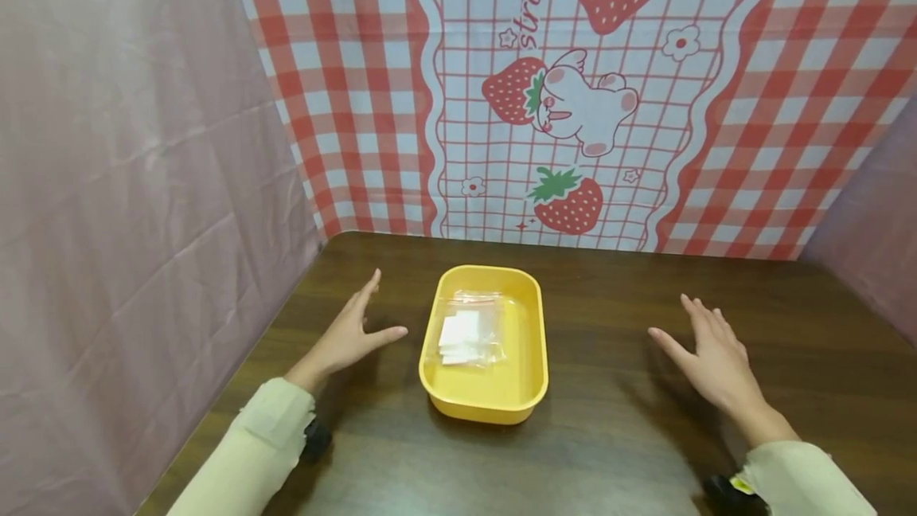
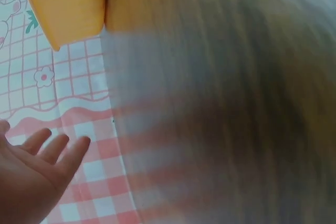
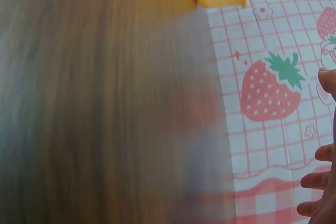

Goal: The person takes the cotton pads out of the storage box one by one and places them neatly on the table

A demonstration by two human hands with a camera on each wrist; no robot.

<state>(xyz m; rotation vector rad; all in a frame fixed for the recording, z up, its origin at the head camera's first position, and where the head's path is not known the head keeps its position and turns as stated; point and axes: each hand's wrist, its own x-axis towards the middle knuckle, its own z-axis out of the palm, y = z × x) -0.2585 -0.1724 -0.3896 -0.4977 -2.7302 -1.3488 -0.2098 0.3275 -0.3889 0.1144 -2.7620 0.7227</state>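
Observation:
A yellow rectangular tub (image 1: 487, 409) stands in the middle of the brown table in the head view. Inside it, toward its left side, lies a clear plastic zip bag (image 1: 490, 305) with flat white pieces (image 1: 460, 334) in it. My left hand (image 1: 349, 338) is held to the left of the tub, fingers spread and thumb toward it, apart from its wall. To the right, farther off, my right hand (image 1: 716, 353) is likewise spread and holds nothing. Each wrist view shows a hand's fingers and part of the tub's yellow outer wall (image 2: 71, 6).
The dark wooden table (image 1: 595, 452) reaches back to a red-and-white checked cloth (image 1: 358, 102) printed with strawberries. A pale pink curtain (image 1: 143, 181) hangs along the left side, and another (image 1: 870, 213) on the right. Black devices (image 1: 317, 440) sit under both sleeves at the wrists.

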